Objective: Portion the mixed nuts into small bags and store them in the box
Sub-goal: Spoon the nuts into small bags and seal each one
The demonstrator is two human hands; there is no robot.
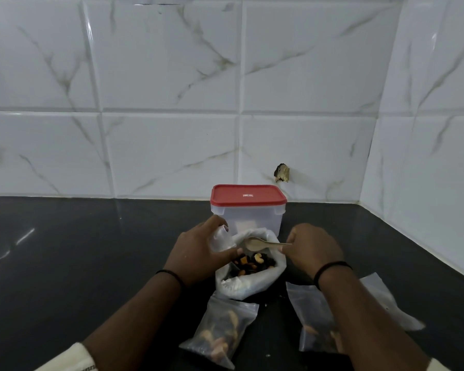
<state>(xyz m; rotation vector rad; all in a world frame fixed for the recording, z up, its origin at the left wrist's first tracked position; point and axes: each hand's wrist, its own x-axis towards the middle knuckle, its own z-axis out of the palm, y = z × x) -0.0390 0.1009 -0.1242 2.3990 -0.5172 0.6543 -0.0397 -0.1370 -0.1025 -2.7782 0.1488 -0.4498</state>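
A large white bag (pixel 252 282) of mixed nuts (pixel 252 262) stands open on the dark counter. My left hand (pixel 198 253) grips a small clear bag (pixel 221 238) at its left rim. My right hand (pixel 312 249) holds a spoon (pixel 255 243) by the handle, its empty bowl above the nuts. Behind stands the clear box (pixel 249 215) with a red lid (pixel 248 194) on it. A filled small bag (pixel 221 334) lies in front of the big bag. Another small bag with nuts (pixel 312 322) lies partly under my right forearm.
The black counter (pixel 78 258) runs to a white tiled wall at the back and on the right. More clear bag plastic (pixel 386 303) lies to the right of my right forearm. A chipped hole (pixel 281 173) marks the wall behind the box.
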